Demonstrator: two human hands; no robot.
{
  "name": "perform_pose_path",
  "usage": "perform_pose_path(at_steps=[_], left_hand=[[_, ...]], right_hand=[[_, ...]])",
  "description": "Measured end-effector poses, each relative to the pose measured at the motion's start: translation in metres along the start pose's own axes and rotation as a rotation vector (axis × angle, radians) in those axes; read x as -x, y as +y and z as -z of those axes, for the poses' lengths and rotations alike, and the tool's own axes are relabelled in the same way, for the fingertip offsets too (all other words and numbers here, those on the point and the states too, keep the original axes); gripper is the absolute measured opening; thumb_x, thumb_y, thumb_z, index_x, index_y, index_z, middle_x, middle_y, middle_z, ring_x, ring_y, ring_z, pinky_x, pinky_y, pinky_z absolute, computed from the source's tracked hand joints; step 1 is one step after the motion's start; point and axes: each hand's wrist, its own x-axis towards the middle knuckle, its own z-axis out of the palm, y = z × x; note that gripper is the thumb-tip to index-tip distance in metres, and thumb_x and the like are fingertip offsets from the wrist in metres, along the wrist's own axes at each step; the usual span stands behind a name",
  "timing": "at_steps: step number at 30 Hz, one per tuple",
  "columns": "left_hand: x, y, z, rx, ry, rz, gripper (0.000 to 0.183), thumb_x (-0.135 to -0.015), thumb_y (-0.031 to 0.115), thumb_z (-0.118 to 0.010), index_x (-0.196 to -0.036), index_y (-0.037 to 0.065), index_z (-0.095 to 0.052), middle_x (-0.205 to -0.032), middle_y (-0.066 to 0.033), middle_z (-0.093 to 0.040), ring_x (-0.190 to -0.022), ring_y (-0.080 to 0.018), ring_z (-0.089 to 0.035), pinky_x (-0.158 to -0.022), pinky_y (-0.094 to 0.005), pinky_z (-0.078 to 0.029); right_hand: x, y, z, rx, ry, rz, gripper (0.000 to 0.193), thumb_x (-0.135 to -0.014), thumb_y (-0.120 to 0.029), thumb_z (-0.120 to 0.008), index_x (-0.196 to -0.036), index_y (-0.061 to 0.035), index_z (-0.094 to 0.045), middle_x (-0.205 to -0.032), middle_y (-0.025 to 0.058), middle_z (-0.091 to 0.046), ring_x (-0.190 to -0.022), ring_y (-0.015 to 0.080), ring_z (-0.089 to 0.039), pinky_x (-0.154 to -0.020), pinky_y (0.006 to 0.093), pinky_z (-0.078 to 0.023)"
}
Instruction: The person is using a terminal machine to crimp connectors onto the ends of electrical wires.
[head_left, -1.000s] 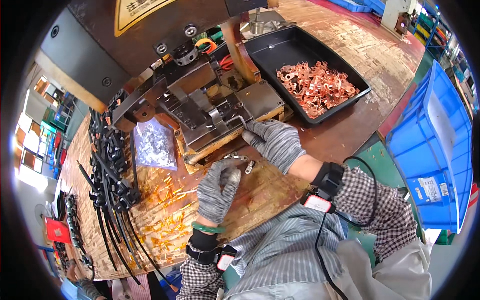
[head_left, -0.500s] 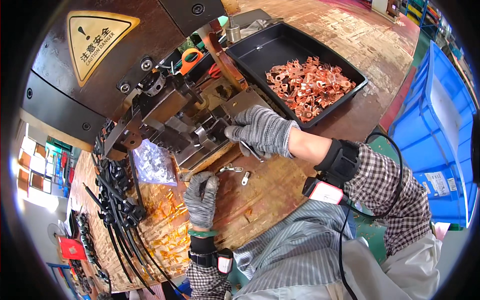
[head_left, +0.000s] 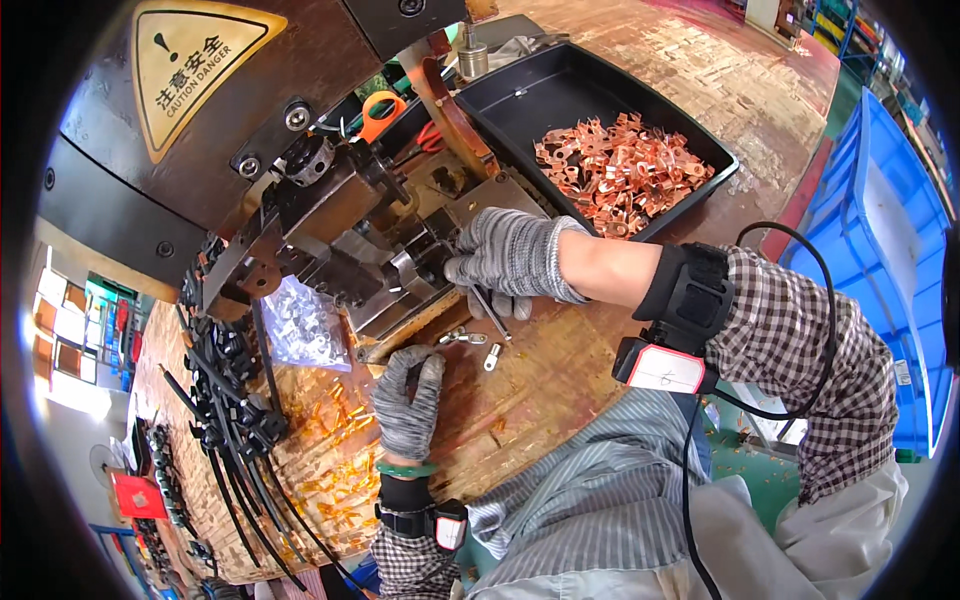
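Note:
In its grey knit glove, my right hand point(head_left: 510, 258) is at the front of the press's metal die point(head_left: 405, 268), fingers closed around a slim metal rod point(head_left: 492, 315) that sticks out below them. Whether its fingertips also touch a part in the die is hidden. My left hand point(head_left: 407, 405), gloved alike, rests on the wooden table with fingers loosely curved and a gap beside the thumb; nothing shows in it. Just right of it lie a few silvery cable lugs point(head_left: 463, 337) and one single lug point(head_left: 492, 357).
A black tray point(head_left: 505, 105) holds a heap of copper lugs point(head_left: 625, 170). Left stand a clear bag of silvery lugs point(head_left: 303, 325) and a bundle of black cables point(head_left: 225, 400). Orange-handled scissors point(head_left: 378, 115) lie behind the press point(head_left: 110, 215). A blue bin point(head_left: 870, 270) stands at right.
My right hand has shifted slightly left at the die, and the rod's lower end has swung left. The right forearm has moved outward. My left hand has hardly moved.

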Motion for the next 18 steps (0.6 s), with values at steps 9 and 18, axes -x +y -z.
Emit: perform_pose_path(at_steps=[9, 18], left_hand=[[-0.001, 0.015, -0.001, -0.012, 0.021, 0.006, 0.009, -0.082, 0.006, -0.058, -0.09, 0.002, -0.058, -0.078, -0.0026, -0.058, -0.07, -0.0099, -0.052, -0.064, -0.0241, -0.044], [-0.002, 0.02, 0.003, -0.299, 0.021, -0.382, 0.012, -0.079, 0.015, -0.061, -0.087, 0.007, -0.059, -0.077, -0.0112, -0.06, -0.068, -0.0262, -0.06, -0.059, -0.0332, -0.048]], right_hand=[[-0.006, -0.013, -0.019, 0.553, 0.164, 0.049, 0.028, -0.084, -0.022, -0.049, -0.085, 0.0045, -0.057, -0.064, 0.0113, -0.061, -0.05, 0.021, -0.06, -0.044, 0.0329, -0.047], [-0.005, 0.009, -0.046, 0.711, 0.628, 0.165, 0.031, -0.083, -0.023, -0.042, -0.096, 0.0028, -0.053, -0.094, 0.024, -0.057, -0.09, 0.0377, -0.056, -0.078, 0.041, -0.045]])
